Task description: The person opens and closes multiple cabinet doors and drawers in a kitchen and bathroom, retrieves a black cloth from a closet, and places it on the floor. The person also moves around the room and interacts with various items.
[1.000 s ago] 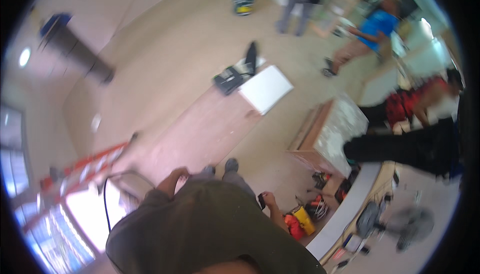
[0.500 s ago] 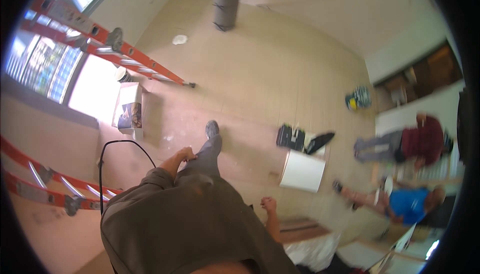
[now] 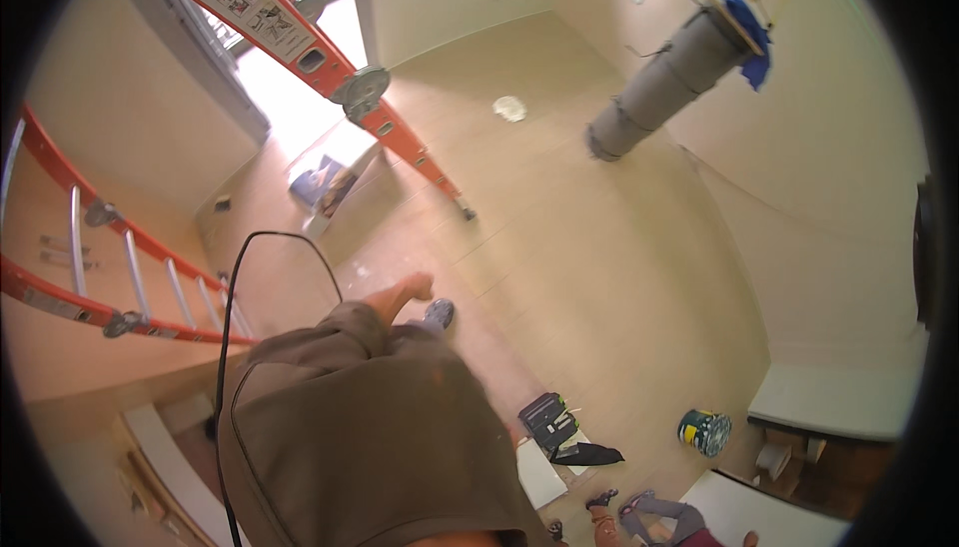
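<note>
My left hand (image 3: 416,286) swings out in front of my body, above my grey shoe (image 3: 440,313). Its fingers look loosely curled, and I see nothing in them. No object touches it; the closest large thing is the foot of an orange ladder (image 3: 410,152) standing farther ahead. My right hand is out of sight, hidden beside or below my brown top (image 3: 390,427). A black cable (image 3: 236,297) loops past my left side.
A second orange ladder (image 3: 130,267) is at left. Near the window lies a white box (image 3: 345,152). A wrapped grey column (image 3: 654,87) stands ahead. To the right are a black case (image 3: 546,421), a white panel (image 3: 539,475) and a bucket (image 3: 705,432). Two people's legs (image 3: 664,519) show below.
My view has turned left and moved forward. The ladder looks closer, and the column has shifted right. My right hand has left the picture; my left hand has swung forward.
</note>
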`<state>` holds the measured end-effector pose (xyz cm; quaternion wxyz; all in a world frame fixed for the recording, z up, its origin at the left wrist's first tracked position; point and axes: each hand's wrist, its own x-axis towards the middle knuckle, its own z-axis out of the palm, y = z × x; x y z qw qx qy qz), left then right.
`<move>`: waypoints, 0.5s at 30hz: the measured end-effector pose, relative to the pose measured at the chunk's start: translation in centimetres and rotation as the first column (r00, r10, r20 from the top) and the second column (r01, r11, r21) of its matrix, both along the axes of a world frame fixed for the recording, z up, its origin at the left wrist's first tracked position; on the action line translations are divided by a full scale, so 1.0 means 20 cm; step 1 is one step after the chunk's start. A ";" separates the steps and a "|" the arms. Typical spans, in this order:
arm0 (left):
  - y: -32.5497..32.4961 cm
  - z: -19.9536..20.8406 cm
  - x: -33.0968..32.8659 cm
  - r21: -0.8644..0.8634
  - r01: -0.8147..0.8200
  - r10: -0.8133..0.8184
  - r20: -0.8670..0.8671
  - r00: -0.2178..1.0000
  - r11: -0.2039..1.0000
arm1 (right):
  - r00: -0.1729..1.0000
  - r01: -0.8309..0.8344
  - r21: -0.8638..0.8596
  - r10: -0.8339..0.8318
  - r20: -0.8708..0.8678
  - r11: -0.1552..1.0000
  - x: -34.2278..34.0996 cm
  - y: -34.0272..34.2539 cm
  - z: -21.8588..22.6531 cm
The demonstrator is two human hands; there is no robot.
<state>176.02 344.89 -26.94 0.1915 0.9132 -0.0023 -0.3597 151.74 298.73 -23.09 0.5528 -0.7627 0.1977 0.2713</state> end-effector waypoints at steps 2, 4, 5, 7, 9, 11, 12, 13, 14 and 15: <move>0.05 0.07 0.20 -0.024 -0.149 0.150 0.047 0.988 0.989 | 0.992 -0.118 -0.230 0.102 -0.079 0.966 0.34 -0.10 0.11; 0.08 0.15 0.39 -0.102 -0.316 0.325 0.087 0.942 0.943 | 0.998 -0.034 -0.273 0.020 -0.053 0.961 0.65 -0.08 0.17; 0.10 0.17 0.49 -0.144 -0.376 0.391 0.093 0.916 0.915 | 1.000 0.008 -0.250 -0.005 0.015 0.968 0.81 -0.07 0.19; 0.14 0.18 0.61 -0.162 -0.426 0.443 0.090 0.892 0.890 | 0.986 -0.160 -0.254 0.168 0.007 0.954 1.09 -0.12 0.21; 0.18 0.13 0.75 -0.121 -0.401 0.412 0.087 0.907 0.908 | 0.955 -0.292 -0.317 0.291 -0.053 0.902 1.37 -0.20 0.15; 0.19 0.05 0.84 -0.089 -0.490 0.497 0.073 0.865 0.867 | 0.939 -0.335 -0.221 0.304 -0.160 0.916 1.69 -0.32 0.04; 0.20 0.01 0.87 -0.072 -0.533 0.537 0.062 0.841 0.843 | 0.927 -0.354 -0.212 0.312 -0.209 0.911 1.85 -0.38 -0.02; 0.21 -0.02 0.92 -0.044 -0.568 0.566 -0.045 0.823 0.822 | 0.919 -0.359 -0.205 0.307 -0.247 0.911 2.04 -0.45 -0.08; 0.19 -0.06 0.97 -0.019 -0.597 0.588 -0.152 0.795 0.802 | 0.908 -0.367 -0.199 0.303 -0.288 0.909 2.23 -0.51 -0.14; 0.13 -0.08 1.02 -0.035 -0.654 0.642 -0.161 0.750 0.755 | 0.900 -0.363 -0.195 0.289 -0.325 0.911 2.44 -0.57 -0.18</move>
